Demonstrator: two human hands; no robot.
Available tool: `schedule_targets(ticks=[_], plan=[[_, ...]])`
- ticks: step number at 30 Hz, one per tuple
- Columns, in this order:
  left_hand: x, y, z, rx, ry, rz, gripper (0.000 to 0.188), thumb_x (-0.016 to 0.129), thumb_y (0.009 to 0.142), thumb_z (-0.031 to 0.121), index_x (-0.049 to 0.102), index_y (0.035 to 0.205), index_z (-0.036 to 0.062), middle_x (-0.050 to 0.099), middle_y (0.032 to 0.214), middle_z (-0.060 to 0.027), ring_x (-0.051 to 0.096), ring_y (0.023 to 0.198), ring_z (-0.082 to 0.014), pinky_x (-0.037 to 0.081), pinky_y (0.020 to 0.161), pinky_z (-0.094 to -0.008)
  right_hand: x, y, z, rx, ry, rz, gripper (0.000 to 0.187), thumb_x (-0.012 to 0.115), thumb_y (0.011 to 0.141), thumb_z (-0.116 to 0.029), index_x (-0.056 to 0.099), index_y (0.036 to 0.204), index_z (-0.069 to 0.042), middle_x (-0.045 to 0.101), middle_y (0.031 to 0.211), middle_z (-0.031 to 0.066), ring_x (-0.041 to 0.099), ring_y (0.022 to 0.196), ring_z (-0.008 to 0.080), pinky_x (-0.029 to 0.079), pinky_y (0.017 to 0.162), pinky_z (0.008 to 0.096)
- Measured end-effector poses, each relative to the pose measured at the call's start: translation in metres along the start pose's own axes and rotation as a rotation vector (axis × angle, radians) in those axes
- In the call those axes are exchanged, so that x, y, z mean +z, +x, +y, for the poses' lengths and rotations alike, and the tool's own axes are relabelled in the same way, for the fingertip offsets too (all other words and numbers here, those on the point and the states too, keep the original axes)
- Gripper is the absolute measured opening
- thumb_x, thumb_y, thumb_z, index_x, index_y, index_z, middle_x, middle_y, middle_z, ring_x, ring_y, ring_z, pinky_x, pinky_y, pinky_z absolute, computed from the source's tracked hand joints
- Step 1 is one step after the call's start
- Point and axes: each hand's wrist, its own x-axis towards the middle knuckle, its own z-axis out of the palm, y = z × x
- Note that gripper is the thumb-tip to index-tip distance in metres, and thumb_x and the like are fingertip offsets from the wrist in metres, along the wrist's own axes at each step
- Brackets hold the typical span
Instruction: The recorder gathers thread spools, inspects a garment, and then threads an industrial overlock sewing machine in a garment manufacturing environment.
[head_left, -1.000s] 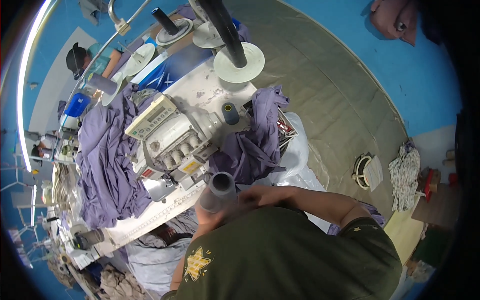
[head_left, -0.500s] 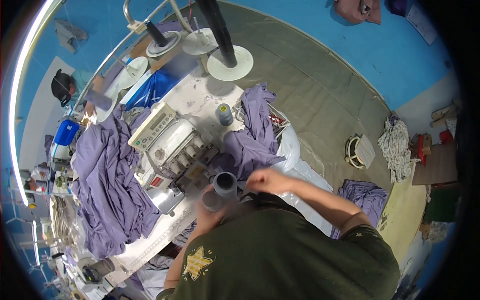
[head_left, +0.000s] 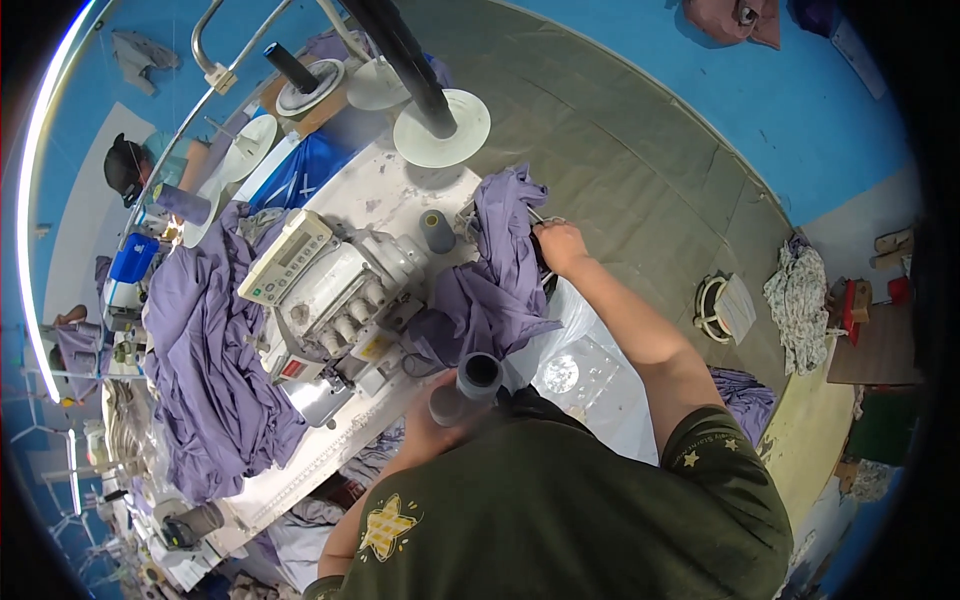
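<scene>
Close to my body, my left hand is wrapped round a grey thread cone. A second greyish, blurred cone-like shape is against the same hand. My right hand is stretched forward to the table's right edge, beside a bunched purple cloth. Its fingers curl down next to a thin metal rod, and what they hold is hidden. Left of the cloth stands a small grey thread spool with a yellowish top. A white overlock sewing machine sits on the table left of my hands.
A large heap of purple cloth lies left of the machine. Thread stands with white discs rise at the back. Clear plastic sheeting hangs at the table's right side. A stool stands on the right. Another person is at far left.
My right hand has moved forward and away from the cones to the table's right edge by the purple cloth. My left hand still holds the cone, slightly farther right in view.
</scene>
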Motion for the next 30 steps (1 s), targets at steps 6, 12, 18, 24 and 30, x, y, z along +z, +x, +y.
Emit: schedule_targets(ticks=[6,12,18,24,30], plan=[[0.008,0.004,-0.012,-0.103,-0.126,0.149,0.056,0.081,0.071,0.018,0.059,0.121,0.0063,0.067,0.107,-0.0068,0.063,0.096,-0.0127,0.049,0.084,-0.0308,-0.013,0.009,0.006,0.007,0.061,-0.157,0.023,0.062,0.074,-0.016,0.069,0.092,-0.004,0.067,0.096,0.0177,0.064,0.095,0.0326,0.052,0.081,0.0428],[0.01,0.01,-0.019,-0.155,-0.098,0.281,0.058,0.081,0.07,0.017,0.059,0.122,0.0067,0.068,0.105,-0.0079,0.064,0.097,-0.0154,0.049,0.086,-0.032,-0.043,0.004,0.027,0.055,0.165,-0.432,0.027,0.061,0.081,-0.028,0.069,0.1,-0.011,0.067,0.099,0.0163,0.064,0.093,0.0363,0.05,0.08,0.0465],[0.003,-0.003,-0.032,-0.007,-0.196,0.413,0.059,0.081,0.071,0.023,0.057,0.123,0.0107,0.067,0.108,-0.0108,0.065,0.1,-0.0221,0.049,0.089,-0.0344,-0.075,0.0,0.047,0.09,0.157,-0.513,0.041,0.063,0.085,-0.041,0.07,0.086,0.0,0.066,0.083,0.0225,0.064,0.073,0.035,0.046,0.063,0.0426],[-0.003,-0.021,-0.032,0.053,-0.266,0.566,0.058,0.081,0.071,0.025,0.057,0.121,0.0103,0.065,0.108,-0.0119,0.064,0.1,-0.0278,0.048,0.086,-0.035,-0.13,-0.02,0.015,0.133,0.855,-0.428,0.016,0.057,0.096,-0.02,0.063,0.1,-0.006,0.054,0.07,-0.0024,0.045,0.057,0.0036,0.034,0.052,0.018],[-0.006,-0.044,-0.032,0.053,-0.256,0.76,0.058,0.079,0.069,0.023,0.057,0.121,0.0102,0.065,0.107,-0.0119,0.064,0.098,-0.0279,0.049,0.084,-0.035,-0.146,-0.001,-0.123,-0.296,1.182,-0.693,0.026,0.062,0.092,-0.016,0.058,0.113,-0.001,0.056,0.097,-0.0015,0.054,0.082,0.0033,0.04,0.072,0.0168]])
